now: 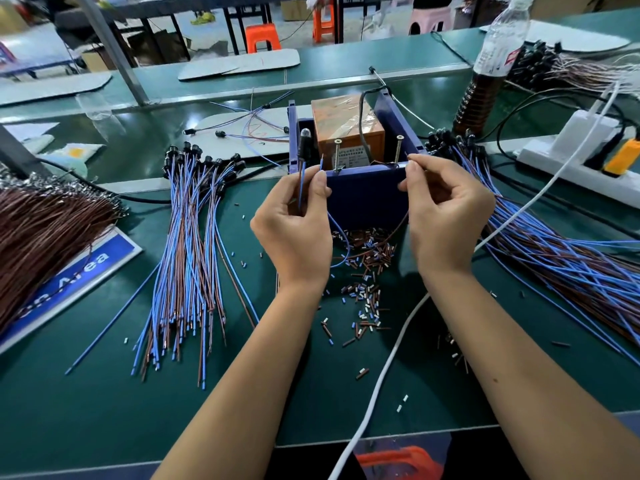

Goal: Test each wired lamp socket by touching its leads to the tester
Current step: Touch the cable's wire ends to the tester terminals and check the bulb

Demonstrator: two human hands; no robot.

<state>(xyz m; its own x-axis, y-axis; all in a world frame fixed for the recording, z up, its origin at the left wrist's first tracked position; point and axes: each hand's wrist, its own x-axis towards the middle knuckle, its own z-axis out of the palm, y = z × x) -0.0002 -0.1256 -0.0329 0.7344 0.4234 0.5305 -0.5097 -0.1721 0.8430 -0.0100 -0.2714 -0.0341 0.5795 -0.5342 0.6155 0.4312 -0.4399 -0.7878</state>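
Observation:
The tester is a blue open box with an orange transformer inside and two upright screws at its front edge. My left hand pinches a wired lamp socket held upright, along with its blue lead, whose tip points up close to the left screw. My right hand pinches the brown lead at the box's front right corner, near the right screw. Both leads loop down between my hands. The bulb looks unlit.
A bundle of blue-and-brown wired sockets lies on the left, another pile on the right. Cut insulation bits litter the green mat. A brown wire heap, a power strip, a white cable and a bottle surround the work spot.

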